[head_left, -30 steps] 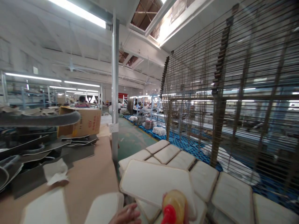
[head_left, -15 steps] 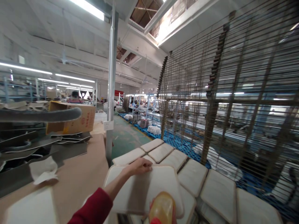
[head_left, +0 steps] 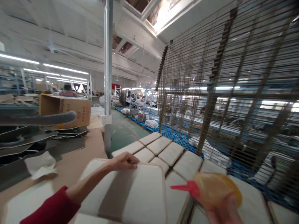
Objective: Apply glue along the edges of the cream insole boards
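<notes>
My left hand [head_left: 125,161], below a red sleeve, is closed on the far edge of a white padded panel [head_left: 137,193] with rounded corners and a tan border. A dark shadow band crosses that panel. At the lower right my right hand [head_left: 221,210] is wrapped round a squeeze bottle [head_left: 212,188] holding something amber, most likely glue. Its red nozzle [head_left: 179,187] points left, toward the panel's right edge, and is apart from it. Several similar white panels [head_left: 158,144] lie in rows beyond and to the right.
A brown-covered table [head_left: 91,149] runs along the left, with dark sheets [head_left: 67,144], a white scrap [head_left: 42,165] and a cardboard box [head_left: 77,110]. A metal post [head_left: 107,77] stands ahead. Tall wire racks [head_left: 210,81] rise at the right over blue pallets [head_left: 168,133].
The bottle has swung right and turned so its nozzle points left. My left hand and the held panel have moved left in view, and the camera has shifted slightly.
</notes>
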Action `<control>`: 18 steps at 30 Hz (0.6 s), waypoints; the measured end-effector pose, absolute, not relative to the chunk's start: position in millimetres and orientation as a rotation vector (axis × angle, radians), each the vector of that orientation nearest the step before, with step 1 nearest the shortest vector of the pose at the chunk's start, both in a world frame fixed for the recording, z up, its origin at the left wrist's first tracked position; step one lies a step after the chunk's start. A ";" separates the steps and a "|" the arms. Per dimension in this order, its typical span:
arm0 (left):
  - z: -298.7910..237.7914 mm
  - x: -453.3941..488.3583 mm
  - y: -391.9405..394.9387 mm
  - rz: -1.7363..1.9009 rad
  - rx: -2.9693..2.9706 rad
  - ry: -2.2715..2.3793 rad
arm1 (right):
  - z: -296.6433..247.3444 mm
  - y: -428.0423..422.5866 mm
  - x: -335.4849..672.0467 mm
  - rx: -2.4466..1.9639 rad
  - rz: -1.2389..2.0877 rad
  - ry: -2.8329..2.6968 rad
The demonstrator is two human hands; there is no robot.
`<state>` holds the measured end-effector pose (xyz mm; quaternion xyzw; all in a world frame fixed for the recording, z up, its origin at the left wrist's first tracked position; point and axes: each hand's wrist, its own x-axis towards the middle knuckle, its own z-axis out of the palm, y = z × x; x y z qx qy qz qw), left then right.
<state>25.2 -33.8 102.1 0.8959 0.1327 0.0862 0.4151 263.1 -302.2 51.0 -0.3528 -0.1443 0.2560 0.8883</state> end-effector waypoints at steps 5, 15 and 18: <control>116.8 13.2 -45.3 0.070 2.196 0.314 | 62.2 -302.6 297.4 -0.801 0.527 -0.383; 139.0 5.2 -59.5 0.005 2.020 0.263 | 73.5 -300.9 269.2 -0.859 0.422 -0.512; 138.5 5.2 -60.7 0.010 1.974 0.296 | 70.8 -303.7 268.2 -0.891 0.401 -0.521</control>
